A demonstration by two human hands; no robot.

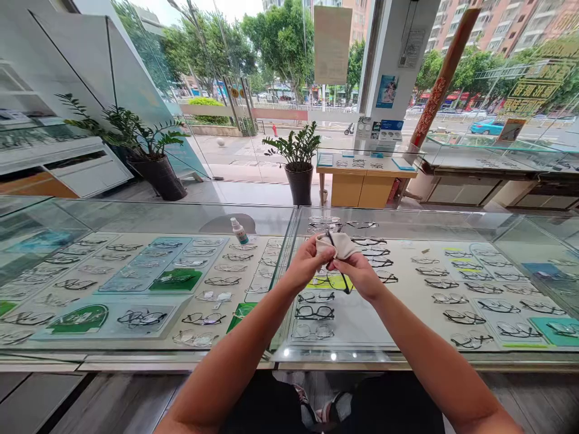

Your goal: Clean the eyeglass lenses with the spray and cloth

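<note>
Above the glass counter, my left hand (306, 265) is closed on a pale cleaning cloth (344, 246), pressing it around part of a pair of eyeglasses (347, 284). The dark frame pokes out above and below the cloth. My right hand (362, 276) pinches the eyeglasses from the other side, its fingers against the cloth too. The lenses are mostly hidden by the cloth and fingers. A white spray bottle (239, 231) stands on the counter to the left of my hands.
Rows of eyeglasses (315, 312) lie inside the glass display case (325, 357) beneath my hands. More frames fill the left case (58, 361). Beyond stand a potted plant (299, 181) and a wooden display table (357, 188) by the window.
</note>
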